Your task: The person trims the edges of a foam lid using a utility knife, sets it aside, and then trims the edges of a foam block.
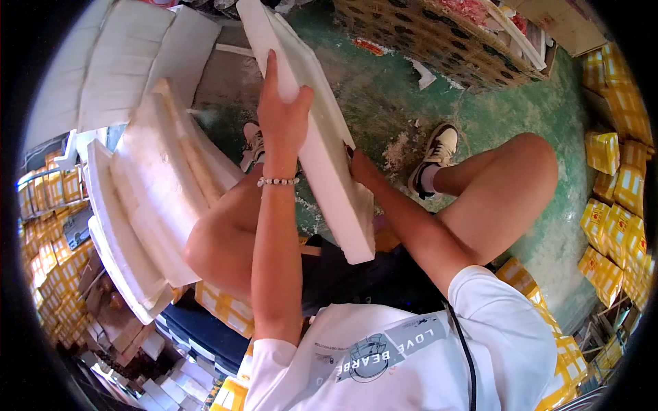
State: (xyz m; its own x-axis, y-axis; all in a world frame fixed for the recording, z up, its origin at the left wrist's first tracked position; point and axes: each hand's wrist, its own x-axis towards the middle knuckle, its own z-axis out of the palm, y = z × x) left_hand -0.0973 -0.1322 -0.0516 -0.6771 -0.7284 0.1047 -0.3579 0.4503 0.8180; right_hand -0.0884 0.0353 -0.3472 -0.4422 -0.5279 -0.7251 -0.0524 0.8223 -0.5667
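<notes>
Foam board: slants from near to far left, apparently steadied from both sides
Left hand: spread on its face (thumb out wide)
Right hand: at right edge; cannot tell its grip

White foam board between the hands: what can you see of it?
The white foam board looks like thick, plain foam, long and mostly straight-edged. It is tilted, slanting from the view's top edge down toward the dark shorts; whether it touches them is unclear. The left hand lies on it, index finger extended; the right hand is against its right side.
</notes>
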